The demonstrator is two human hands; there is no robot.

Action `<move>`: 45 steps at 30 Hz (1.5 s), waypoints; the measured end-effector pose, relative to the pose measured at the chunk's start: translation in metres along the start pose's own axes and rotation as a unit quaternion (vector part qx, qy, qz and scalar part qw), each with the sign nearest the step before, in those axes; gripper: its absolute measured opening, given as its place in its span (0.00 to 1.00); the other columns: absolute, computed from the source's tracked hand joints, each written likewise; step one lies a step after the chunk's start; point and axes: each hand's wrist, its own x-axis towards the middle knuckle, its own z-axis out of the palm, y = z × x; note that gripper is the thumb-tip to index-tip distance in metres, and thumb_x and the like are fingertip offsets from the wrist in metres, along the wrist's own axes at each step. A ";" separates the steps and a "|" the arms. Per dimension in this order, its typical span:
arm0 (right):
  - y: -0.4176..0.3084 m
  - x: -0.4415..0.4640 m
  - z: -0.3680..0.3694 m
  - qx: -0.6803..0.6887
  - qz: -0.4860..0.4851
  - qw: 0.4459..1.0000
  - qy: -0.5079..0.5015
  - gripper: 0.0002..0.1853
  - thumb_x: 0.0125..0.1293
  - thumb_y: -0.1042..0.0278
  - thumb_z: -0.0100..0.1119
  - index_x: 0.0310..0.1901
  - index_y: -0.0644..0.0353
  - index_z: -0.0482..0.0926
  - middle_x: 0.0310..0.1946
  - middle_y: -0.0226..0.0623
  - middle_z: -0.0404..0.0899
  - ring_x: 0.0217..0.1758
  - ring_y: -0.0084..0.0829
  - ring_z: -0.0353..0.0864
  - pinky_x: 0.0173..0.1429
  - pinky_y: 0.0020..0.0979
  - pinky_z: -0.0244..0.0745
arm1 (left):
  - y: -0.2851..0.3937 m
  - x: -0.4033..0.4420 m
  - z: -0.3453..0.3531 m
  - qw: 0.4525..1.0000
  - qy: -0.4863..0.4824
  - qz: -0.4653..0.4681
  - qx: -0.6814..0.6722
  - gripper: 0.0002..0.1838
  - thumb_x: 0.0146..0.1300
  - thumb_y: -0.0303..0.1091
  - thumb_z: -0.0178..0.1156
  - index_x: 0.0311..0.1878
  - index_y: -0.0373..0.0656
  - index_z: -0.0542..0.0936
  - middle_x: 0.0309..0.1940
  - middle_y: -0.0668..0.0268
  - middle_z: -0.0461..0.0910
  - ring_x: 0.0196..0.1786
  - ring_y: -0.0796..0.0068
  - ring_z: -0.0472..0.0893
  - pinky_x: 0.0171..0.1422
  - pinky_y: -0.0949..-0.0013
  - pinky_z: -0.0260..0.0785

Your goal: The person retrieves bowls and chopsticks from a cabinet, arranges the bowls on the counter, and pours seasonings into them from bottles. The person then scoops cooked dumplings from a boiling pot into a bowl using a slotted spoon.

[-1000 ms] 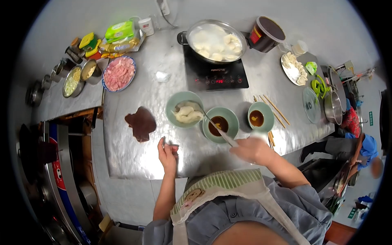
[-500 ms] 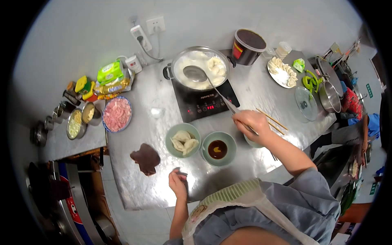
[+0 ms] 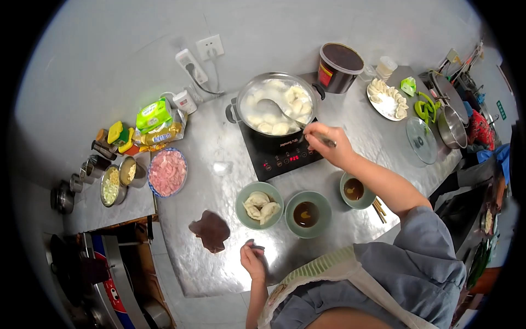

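Observation:
My right hand [image 3: 327, 143] is closed around the handle of a metal ladle [image 3: 290, 117]. The ladle's bowl is dipped into a two-handled pot [image 3: 239, 105] of pale, cloudy water, among several dumplings [image 3: 297, 98]. The pot stands on a black induction cooker [image 3: 276, 159] with lit red digits. At the table's near edge, my left hand [image 3: 253, 262] has curled fingers; a dark shape shows at the fingertips, which I cannot make out. Beyond it stands a green bowl [image 3: 240, 215] with a few dumplings, next to a green bowl [image 3: 324, 219] of brown sauce.
A smaller sauce bowl [image 3: 346, 200] and chopsticks [image 3: 379, 211] lie under my right forearm. Left are a dark brown flat piece [image 3: 211, 231] and a bowl of pink meat [image 3: 167, 171]. Behind are a dark tub [image 3: 339, 68], a plate of dumplings [image 3: 388, 101] and a glass lid [image 3: 421, 141].
The ladle's bowl has gone from above the pot down into the water. My right hand has moved toward the pot, uncovering the small sauce bowl. The whole view has shifted slightly.

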 end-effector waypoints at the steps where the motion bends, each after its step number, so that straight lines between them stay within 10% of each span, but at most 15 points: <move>1: -0.001 0.004 -0.002 0.128 0.107 0.986 0.007 0.05 0.68 0.71 0.62 0.43 0.57 0.80 0.36 0.33 0.85 0.30 0.29 0.85 0.36 0.28 0.79 | 0.000 0.001 0.000 1.000 -0.003 0.005 -0.004 0.22 0.81 0.48 0.41 0.48 0.39 0.77 0.19 0.70 0.78 0.19 0.87 0.70 0.23 0.82 0.57; 10: 0.005 0.035 -0.025 0.323 0.353 0.876 0.064 0.11 0.71 0.59 0.60 0.48 0.55 0.77 0.33 0.37 0.87 0.31 0.22 0.87 0.30 0.19 0.69 | 0.014 0.004 0.002 0.999 -0.014 -0.023 -0.020 0.20 0.81 0.43 0.41 0.51 0.34 0.75 0.20 0.66 0.77 0.26 0.79 0.77 0.37 0.77 0.70; 15: 0.015 0.032 -0.021 0.377 0.377 0.841 0.086 0.11 0.71 0.60 0.59 0.50 0.55 0.75 0.35 0.38 0.87 0.32 0.21 0.86 0.30 0.18 0.69 | 0.010 0.005 0.001 1.000 -0.014 -0.024 -0.012 0.20 0.81 0.42 0.41 0.51 0.34 0.75 0.20 0.66 0.77 0.26 0.78 0.77 0.38 0.76 0.71; 17: 0.018 0.031 -0.018 0.394 0.385 0.829 0.094 0.11 0.72 0.60 0.59 0.50 0.55 0.75 0.35 0.38 0.87 0.32 0.21 0.86 0.30 0.18 0.69 | 0.008 0.007 0.002 1.000 -0.008 0.007 -0.009 0.22 0.81 0.46 0.40 0.50 0.37 0.77 0.20 0.67 0.78 0.19 0.85 0.72 0.22 0.82 0.60; 45: 0.003 0.014 -0.033 0.425 0.437 0.784 0.123 0.10 0.72 0.62 0.58 0.50 0.53 0.74 0.36 0.38 0.88 0.30 0.19 0.85 0.30 0.19 0.70 | 0.028 0.010 0.017 1.000 0.001 0.001 -0.002 0.21 0.81 0.48 0.41 0.48 0.40 0.76 0.19 0.69 0.77 0.18 0.86 0.69 0.22 0.82 0.59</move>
